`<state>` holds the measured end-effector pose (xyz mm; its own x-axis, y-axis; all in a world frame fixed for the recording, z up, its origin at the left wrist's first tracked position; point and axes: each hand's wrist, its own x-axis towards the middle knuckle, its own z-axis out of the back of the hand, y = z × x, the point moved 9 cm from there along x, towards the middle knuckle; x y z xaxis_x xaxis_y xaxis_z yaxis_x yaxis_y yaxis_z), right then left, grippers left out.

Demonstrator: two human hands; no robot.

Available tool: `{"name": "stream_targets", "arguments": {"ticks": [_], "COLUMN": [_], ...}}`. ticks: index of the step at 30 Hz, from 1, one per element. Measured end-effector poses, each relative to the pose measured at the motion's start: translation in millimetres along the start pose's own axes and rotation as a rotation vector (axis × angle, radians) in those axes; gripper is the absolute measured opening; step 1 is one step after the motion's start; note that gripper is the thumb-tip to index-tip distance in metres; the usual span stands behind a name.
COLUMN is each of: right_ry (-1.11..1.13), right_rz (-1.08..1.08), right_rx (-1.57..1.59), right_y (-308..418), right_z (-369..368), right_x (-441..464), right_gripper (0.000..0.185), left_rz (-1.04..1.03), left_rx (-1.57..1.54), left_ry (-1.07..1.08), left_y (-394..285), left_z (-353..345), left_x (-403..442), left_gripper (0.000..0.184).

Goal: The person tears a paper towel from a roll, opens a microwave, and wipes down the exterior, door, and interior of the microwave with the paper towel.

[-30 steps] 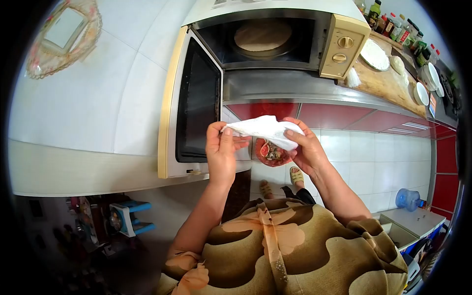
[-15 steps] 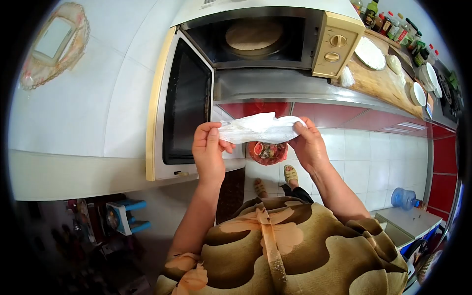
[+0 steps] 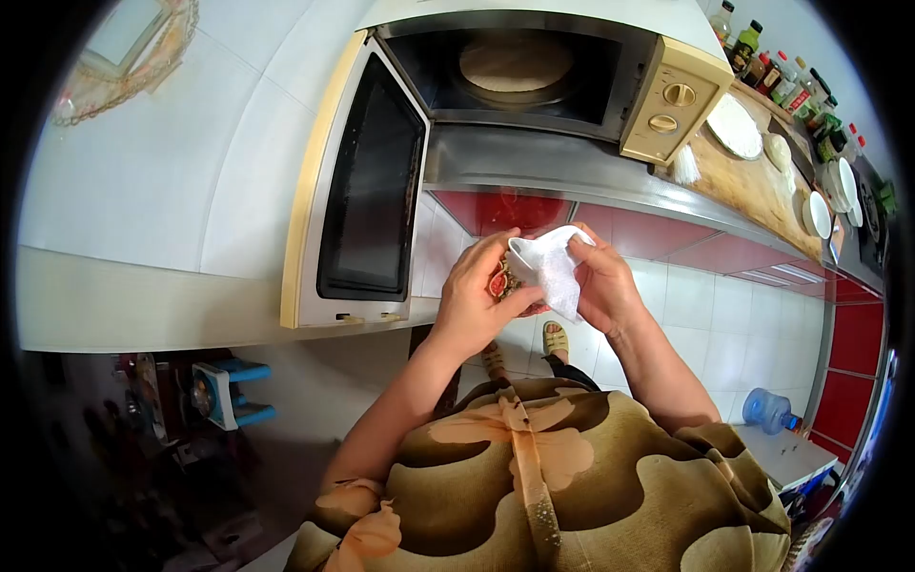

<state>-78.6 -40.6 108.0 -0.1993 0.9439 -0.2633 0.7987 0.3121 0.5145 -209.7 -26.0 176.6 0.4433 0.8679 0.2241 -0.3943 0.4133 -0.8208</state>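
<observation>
A white cloth [image 3: 555,265] is folded over and hangs from my right hand [image 3: 605,281], whose thumb presses its upper right part against the fingers. My left hand [image 3: 474,297] is beside the cloth's left edge, its fingers and thumb apart in a curve. The left thumb tip overlaps the cloth; whether it touches cannot be made out. Through the gap in that hand a bit of the waste bin's contents [image 3: 498,282] shows below. Beyond my hands stands a microwave [image 3: 644,105] with its door [image 3: 372,191] swung wide; a round, pale flat piece [image 3: 515,65] lies inside.
To the right, a wooden board [image 3: 729,176] bears a white plate [image 3: 734,127], dough [image 3: 777,151] and a white brush [image 3: 684,167]. Bottles [image 3: 786,81] line the wall. A blue water jug [image 3: 765,408] lies on a low cabinet [image 3: 782,453]. The microwave door juts out on the left.
The cloth, stretched between both hands before, is now folded and bunched toward my right hand. My left hand has moved right and let go of the cloth's left end. The view has shifted slightly.
</observation>
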Motion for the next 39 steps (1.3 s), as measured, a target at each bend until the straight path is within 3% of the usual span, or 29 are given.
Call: {"name": "stream_targets", "arguments": {"ticks": [5,8,11,13,14,15,17,20,25,28,31,32,33,35,36,39], "right_ry": [-0.044,-0.093,-0.145,-0.124,-0.128,-0.133,-0.142,-0.032,-0.006,0.137,0.163,0.123,0.117,-0.04,-0.196,-0.222], "right_rz": [-0.016,-0.004,0.018,0.005,0.003,0.025,0.051,-0.112,-0.248,-0.442,-0.414,-0.327,-0.325,-0.112,-0.116,-0.053], "right_rx": [-0.059,-0.108,-0.167,-0.372,-0.37,-0.377,-0.381,-0.218,-0.166,-0.005,0.151,0.205,0.21,0.077,0.067,-0.224], "right_y": [7,15,25,24,22,22,25,1,-43,-80,-81,-71,-71,-50,-41,-25], "right_z": [4,15,36,40,42,43,48,58,77,67,40,34,39,66,74,97], "right_x": [2,3,5,8,10,13,16,20,8,-6,-15,-10,-7,7,5,9], "right_gripper": [0.017,0.014,0.011,0.016,0.016,0.021,0.027,0.049,0.06,0.073,0.07,0.055,0.055,0.039,0.027,0.023], "left_rz": [-0.057,0.191,0.374,0.403,0.432,0.455,0.508,0.617,0.572,0.616,0.66,0.618,0.579,0.609,0.627,0.69], "left_rx": [0.048,-0.311,-0.472,-0.529,-0.809,-1.09,-1.095,-1.321,-1.369,-1.419,-1.39,-1.299,-1.208,-1.108,-1.006,-0.921], "left_ry": [-0.082,-0.112,-0.024,0.008,-0.022,-0.053,-0.001,0.0,-0.004,-0.006,-0.085,-0.109,-0.125,-0.104,-0.103,-0.157], "left_y": [7,37,50,64,70,73,74,62,63,70,75,76,75,76,78,95], "left_z": [-8,-9,-9,-14,-21,-27,-32,-39,-40,-51,-53,-49,-46,-45,-42,-39], "left_x": [3,-6,-13,-15,-16,-15,-12,-11,-9,-10,-13,-13,-14,-18,-18,-30], "left_gripper": [0.025,0.027,0.027,0.026,0.027,0.029,0.036,0.043,0.043,0.044,0.035,0.032,0.029,0.029,0.029,0.029]}}
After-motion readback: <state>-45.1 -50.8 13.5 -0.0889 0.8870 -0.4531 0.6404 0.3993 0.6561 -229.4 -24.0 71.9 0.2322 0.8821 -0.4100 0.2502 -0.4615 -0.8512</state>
